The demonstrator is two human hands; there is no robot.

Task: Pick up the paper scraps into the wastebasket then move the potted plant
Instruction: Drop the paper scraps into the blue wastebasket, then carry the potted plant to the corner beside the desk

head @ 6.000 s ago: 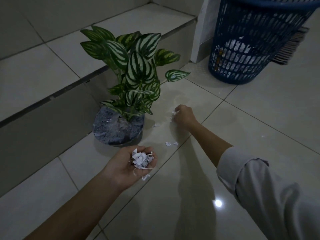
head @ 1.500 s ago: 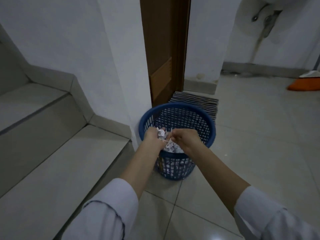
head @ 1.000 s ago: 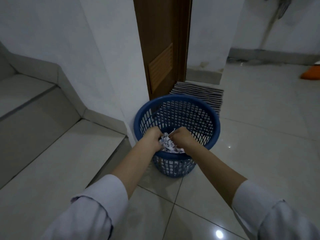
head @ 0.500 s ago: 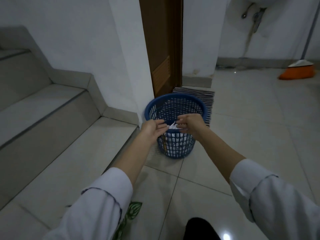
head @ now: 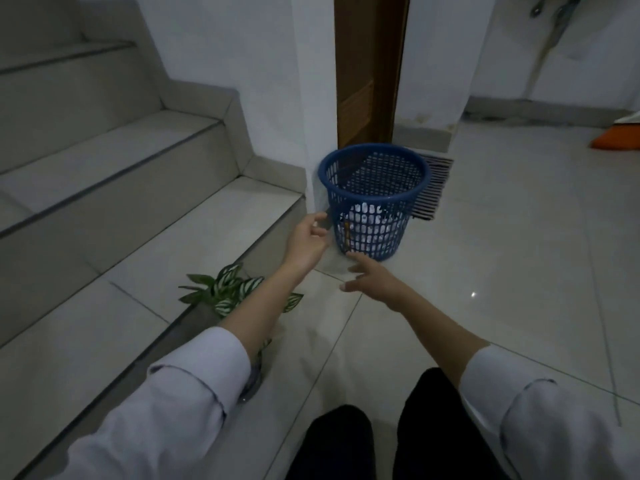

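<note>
Loose-fingered left grip (head: 307, 242), right grip (head: 373, 283)

I see the blue wastebasket (head: 372, 197) standing on the tiled floor (head: 519, 271) at twelve o'clock, with white paper scraps (head: 367, 225) showing through its mesh. My left hand (head: 308, 244) hangs empty just beside its wall, at nine o'clock of it, fingers loose. My right hand (head: 375, 280) hovers flat and empty near its foot, at six. The potted plant (head: 235, 289) sits at seven o'clock against the bottom stair (head: 173, 244), partly behind my left forearm. A striped mat (head: 434, 188) lies at two o'clock of the basket.
</note>
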